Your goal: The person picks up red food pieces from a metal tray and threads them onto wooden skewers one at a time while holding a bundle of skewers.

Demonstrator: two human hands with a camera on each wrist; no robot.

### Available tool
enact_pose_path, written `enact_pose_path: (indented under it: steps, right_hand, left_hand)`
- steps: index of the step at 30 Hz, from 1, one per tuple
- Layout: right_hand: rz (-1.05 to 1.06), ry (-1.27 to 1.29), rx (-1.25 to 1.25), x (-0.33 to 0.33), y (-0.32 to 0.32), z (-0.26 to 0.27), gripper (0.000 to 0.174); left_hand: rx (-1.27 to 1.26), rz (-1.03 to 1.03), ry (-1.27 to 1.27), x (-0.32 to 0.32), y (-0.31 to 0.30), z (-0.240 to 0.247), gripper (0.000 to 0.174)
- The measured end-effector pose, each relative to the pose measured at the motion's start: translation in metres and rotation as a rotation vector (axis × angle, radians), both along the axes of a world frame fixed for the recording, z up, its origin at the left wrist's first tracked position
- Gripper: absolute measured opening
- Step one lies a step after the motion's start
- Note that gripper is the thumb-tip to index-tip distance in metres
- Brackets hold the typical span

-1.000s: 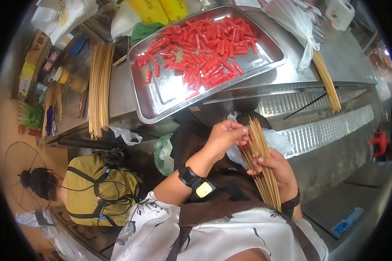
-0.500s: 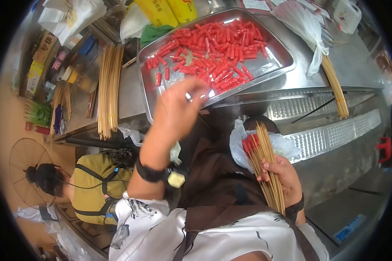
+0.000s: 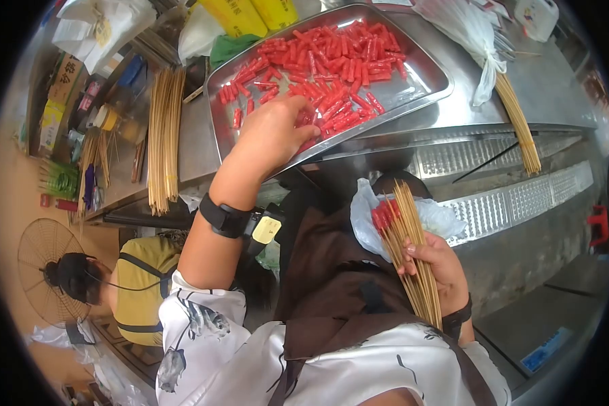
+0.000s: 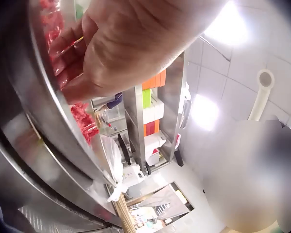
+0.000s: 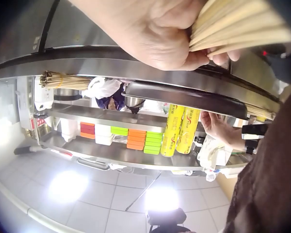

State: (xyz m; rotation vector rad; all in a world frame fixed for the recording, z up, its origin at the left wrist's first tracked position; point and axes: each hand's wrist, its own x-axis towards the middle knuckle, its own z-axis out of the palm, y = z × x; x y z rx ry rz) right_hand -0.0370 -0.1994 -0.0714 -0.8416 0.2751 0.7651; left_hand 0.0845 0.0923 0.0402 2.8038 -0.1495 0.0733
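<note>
In the head view my left hand (image 3: 277, 132) reaches over the near rim of a metal tray (image 3: 430, 95), thumb and fingers bent around the short red sausage-like pieces (image 3: 358, 64) at its near side. The left wrist view has the same hand (image 4: 121, 48) with its fingertips down among red pieces (image 4: 85, 121); whether one is pinched I cannot tell. My right hand (image 3: 440, 260) grips a bundle of wooden skewers (image 3: 413, 237) slanting above the lap. Red pieces (image 3: 384, 215) sit at the upper ends of some skewers, over a pale plastic bag (image 3: 365, 233).
More skewers (image 3: 166, 142) lie on the counter left of the tray, and another bundle (image 3: 517, 125) pokes out of a white bag at the right. Yellow boxes (image 3: 233, 17) stand behind the tray. Someone in an olive top (image 3: 139, 287) sits at the lower left.
My left hand has left the skewer tips and moved up and left, down to the pieces in the tray. The right hand keeps its hold on the skewers.
</note>
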Motion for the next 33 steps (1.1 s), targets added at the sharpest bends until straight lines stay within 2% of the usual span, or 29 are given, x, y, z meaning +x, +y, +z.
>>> enact_pose_path:
  steps: [1,3,6,7,8,10,11,12,14,18,21,24,32,33]
  right_hand:
    - [-0.002,0.001,-0.002,0.0,0.0,0.0,0.011]
    - [0.006,-0.02,0.004,0.0,0.0,0.002,0.012]
    - [0.003,-0.016,0.031,-0.002,-0.001,0.003,0.012]
    - [0.005,-0.022,0.03,-0.002,-0.001,0.002,0.012]
    - [0.0,-0.018,0.029,-0.002,-0.001,0.002,0.012]
    - [0.014,-0.022,0.003,-0.003,-0.002,0.001,0.012]
    - [0.015,-0.016,0.0,-0.003,-0.002,0.003,0.012]
    - [0.018,-0.012,-0.01,-0.003,-0.001,0.005,0.011]
    - [0.021,0.002,-0.023,-0.003,0.002,0.006,0.011]
    - [0.005,0.001,-0.036,-0.007,0.005,0.008,0.011]
    - [0.003,-0.011,0.001,-0.011,0.005,0.012,0.01]
    - [0.01,-0.004,0.0,-0.013,0.006,0.014,0.01]
    - [0.054,0.011,-0.041,-0.011,0.01,0.014,0.015]
    - [0.057,0.019,-0.045,-0.011,0.01,0.013,0.016]
  left_hand:
    - [-0.002,-0.002,0.001,0.001,-0.002,-0.002,0.026]
    - [0.168,-0.004,-0.094,0.005,-0.004,-0.007,0.028]
    - [0.052,0.014,-0.062,0.014,0.002,-0.017,0.029]
    - [-0.005,0.006,-0.057,0.015,0.004,-0.014,0.022]
    - [-0.005,0.001,-0.052,0.012,0.006,-0.012,0.022]
    - [-0.498,0.129,-0.093,0.002,0.008,-0.007,0.018]
    - [-0.719,0.078,-0.115,-0.006,0.008,-0.005,0.025]
    - [-0.722,0.082,-0.11,-0.019,0.003,-0.004,0.025]
    - [-1.356,0.096,-0.042,-0.052,-0.021,0.005,0.034]
    - [-1.7,0.189,0.263,-0.086,-0.049,-0.047,0.03]
    - [-1.849,0.377,0.389,-0.089,-0.062,-0.092,0.025]
    - [-1.922,0.442,0.381,-0.086,-0.068,-0.127,0.025]
    - [-1.93,0.494,0.408,-0.079,-0.084,-0.133,0.024]
    - [-1.942,0.486,0.402,-0.078,-0.085,-0.133,0.028]
